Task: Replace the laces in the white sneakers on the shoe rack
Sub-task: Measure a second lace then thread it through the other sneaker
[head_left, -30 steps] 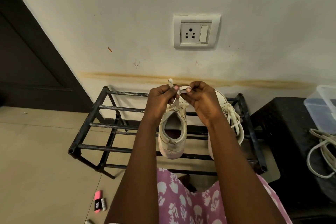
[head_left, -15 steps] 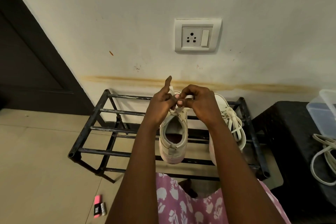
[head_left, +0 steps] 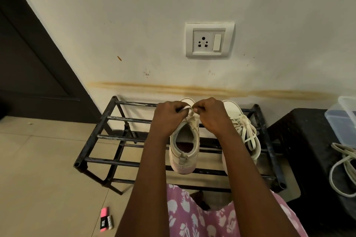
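Observation:
Two white sneakers stand on the black metal shoe rack (head_left: 100,138), toes toward the wall. The left sneaker (head_left: 184,152) sits between my forearms, its opening facing me. Above its tongue my left hand (head_left: 169,117) and my right hand (head_left: 212,117) each pinch an end of its white lace (head_left: 190,114), fingers curled, knuckles nearly touching. The right sneaker (head_left: 242,129) is laced, with long loops hanging over its side; my right forearm hides part of it.
A black table (head_left: 308,159) stands at the right with loose white laces (head_left: 342,167) and a clear plastic box (head_left: 344,119). A pink highlighter (head_left: 104,219) lies on the tiled floor. A dark door (head_left: 28,63) is at the left, a wall socket (head_left: 209,40) above.
My hands have come down closer to the left sneaker's tongue. The left index finger, raised half a second ago, has curled back onto the lace.

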Motion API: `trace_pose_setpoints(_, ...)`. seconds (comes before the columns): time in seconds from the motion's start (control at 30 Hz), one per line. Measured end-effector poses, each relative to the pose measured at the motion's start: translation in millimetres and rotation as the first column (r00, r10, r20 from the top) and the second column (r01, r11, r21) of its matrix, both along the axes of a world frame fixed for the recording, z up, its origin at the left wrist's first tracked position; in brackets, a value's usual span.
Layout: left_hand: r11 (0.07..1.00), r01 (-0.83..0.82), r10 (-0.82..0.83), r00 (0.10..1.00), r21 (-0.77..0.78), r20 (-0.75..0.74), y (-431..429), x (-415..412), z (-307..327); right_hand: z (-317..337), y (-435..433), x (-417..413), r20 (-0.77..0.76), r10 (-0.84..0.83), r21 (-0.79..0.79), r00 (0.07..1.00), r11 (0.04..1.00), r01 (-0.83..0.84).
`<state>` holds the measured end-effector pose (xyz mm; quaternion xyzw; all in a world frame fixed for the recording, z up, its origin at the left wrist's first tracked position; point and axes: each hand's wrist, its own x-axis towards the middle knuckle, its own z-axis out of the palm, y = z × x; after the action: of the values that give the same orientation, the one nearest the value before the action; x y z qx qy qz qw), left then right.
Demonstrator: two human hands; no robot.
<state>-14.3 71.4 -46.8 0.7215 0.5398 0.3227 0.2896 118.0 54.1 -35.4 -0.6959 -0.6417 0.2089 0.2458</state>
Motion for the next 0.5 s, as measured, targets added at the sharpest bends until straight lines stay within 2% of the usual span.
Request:
trace_pose_setpoints(0.03,1.000,0.005,-0.005,1.000,0.011,0.007,0,1,-1,-1,0,0,-0.042,-0.009,-0.030,0.999,1.000,0.008)
trace_pose_setpoints(0.1,0.999,0.028,-0.029,0.999,0.017,0.031,1,0,-4,-3,-3,0,-0.296,-0.054,-0.098,0.954,0.995,0.026)
trace_pose_setpoints(0.17,0.999,0.040,-0.042,0.996,0.027,0.082,2,0,-6,-6,-5,2,-0.594,-0.101,-0.157,0.798,0.988,0.008)
trace_pose_setpoints(0.23,0.999,0.036,-0.038,0.983,0.016,0.180,3,-1,-8,-12,-4,2,-0.777,-0.153,-0.196,0.610,0.981,-0.003)
trace_pose_setpoints(0.33,0.998,0.067,-0.064,0.951,-0.001,0.303,6,-2,-10,-13,-6,-2,-0.905,-0.255,-0.270,0.341,0.963,0.005)
trace_pose_setpoints(0.4,0.996,0.094,-0.089,0.945,-0.003,0.316,8,-4,-12,-11,-6,-5,-0.933,-0.318,-0.321,0.167,0.947,0.007)
trace_pose_setpoints(0.43,0.994,0.108,-0.102,0.943,-0.003,0.318,8,-5,-12,-10,-6,-6,-0.935,-0.330,-0.331,0.126,0.944,0.015)
trace_pose_setpoints(0.5,0.990,0.141,-0.131,0.924,-0.001,0.358,6,-4,-12,-9,-6,-7,-0.933,-0.326,-0.323,0.151,0.945,0.045)
